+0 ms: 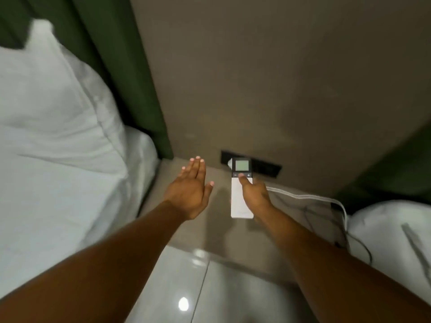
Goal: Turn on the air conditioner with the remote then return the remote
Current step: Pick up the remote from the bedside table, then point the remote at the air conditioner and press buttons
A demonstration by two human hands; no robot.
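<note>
The remote (pixel 240 201) is a slim white bar with a black top and a pale green screen. My right hand (pixel 254 194) grips it from the right side, thumb lying on the black button strip just under the screen, above a beige bedside surface (pixel 186 227). My left hand (pixel 191 190) hovers flat to the left of the remote, fingers spread, holding nothing. No air conditioner is in view.
A black socket panel (pixel 265 167) sits low on the beige wall behind the remote. White and dark cables (pixel 310 198) trail right over the surface. White pillows and bedding (pixel 58 127) lie left, more white bedding (pixel 391 229) right. Green curtain (pixel 130 66) hangs behind. Glossy tile floor (pixel 198 287) below.
</note>
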